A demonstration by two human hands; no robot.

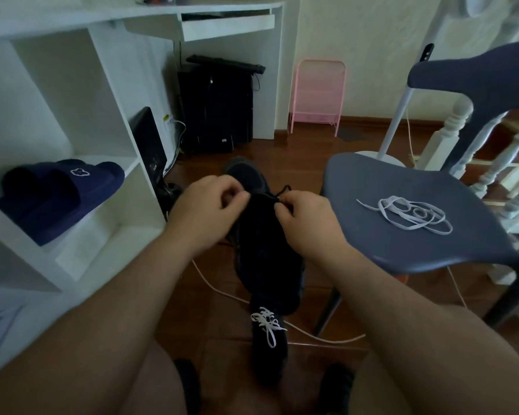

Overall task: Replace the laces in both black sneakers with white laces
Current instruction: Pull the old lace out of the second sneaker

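A black sneaker (264,250) is held up in front of me, toe pointing away. My left hand (213,202) grips its left side near the top eyelets with curled fingers. My right hand (303,217) pinches the black lace (282,191), whose end sticks up past my fingers. The second black sneaker (268,348) lies on the floor below, threaded with a white lace (265,323). A loose white lace (411,215) lies coiled on the grey chair seat (372,235) at the right.
White shelving (81,145) stands to the left with navy slippers (63,193) on one shelf. A computer tower (216,109) sits under the desk. A white cable (222,292) runs over the wooden floor. A pink rack (318,94) leans on the far wall.
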